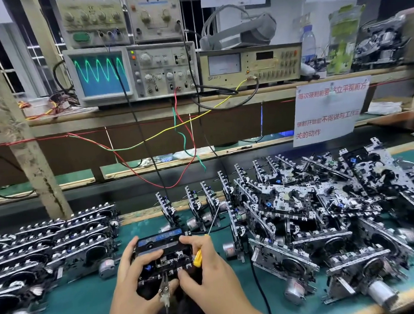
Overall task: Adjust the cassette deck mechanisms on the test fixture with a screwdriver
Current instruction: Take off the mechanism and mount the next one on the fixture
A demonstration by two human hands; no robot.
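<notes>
A black cassette deck mechanism (162, 258) with a blue-labelled cassette in it sits on the dark test fixture (182, 310) at the bench front. My left hand (134, 282) grips its left side, fingers curled over the top. On the right side rests my right hand (209, 269), which also holds a yellow-handled screwdriver (197, 258); its thin shaft points up and away, off the mechanism. A metal alligator clip (164, 291) on a black lead is clamped at the mechanism's front edge.
Rows of mechanisms (43, 249) lie stacked at the left, and a large loose pile of mechanisms (327, 217) fills the right. A few stand upright behind the fixture. An oscilloscope (131, 73) with a green sine trace stands on the shelf, with wires hanging down.
</notes>
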